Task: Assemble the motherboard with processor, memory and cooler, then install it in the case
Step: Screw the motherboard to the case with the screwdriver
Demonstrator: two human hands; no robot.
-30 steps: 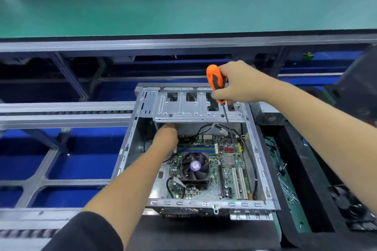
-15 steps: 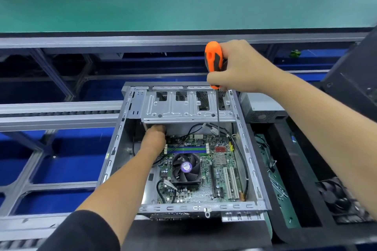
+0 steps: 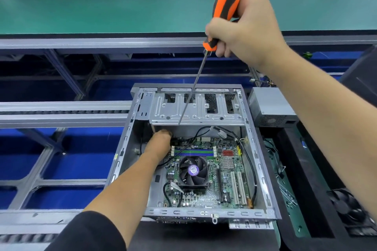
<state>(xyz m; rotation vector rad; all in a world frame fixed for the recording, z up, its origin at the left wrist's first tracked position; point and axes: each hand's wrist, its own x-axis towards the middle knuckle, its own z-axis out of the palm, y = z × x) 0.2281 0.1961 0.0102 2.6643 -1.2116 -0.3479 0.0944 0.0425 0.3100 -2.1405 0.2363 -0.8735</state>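
Inside the open metal case, which is lying on its side on the dark worktop, the motherboard is sitting flat against the floor panel. Its cooler, a black fan with a purple centre label, is sitting near the board's middle, and the green and blue memory slots are running across just beyond it. Black cables are looping over the board's far and right edges.

The left hand is reaching down into the case at the board's far left corner, beneath the drive cage; its fingers are tucked under the cage's edge, so I cannot tell whether they are holding anything. The right hand is gripping the orange and black handle of a screwdriver, fingers wrapped fully round it, well above the case. The thin shaft is slanting down and to the left, with its tip lying at the near edge of the drive cage, close above the left hand.

Just right of the case a grey power supply is resting, and a green conveyor belt is stretching across behind.
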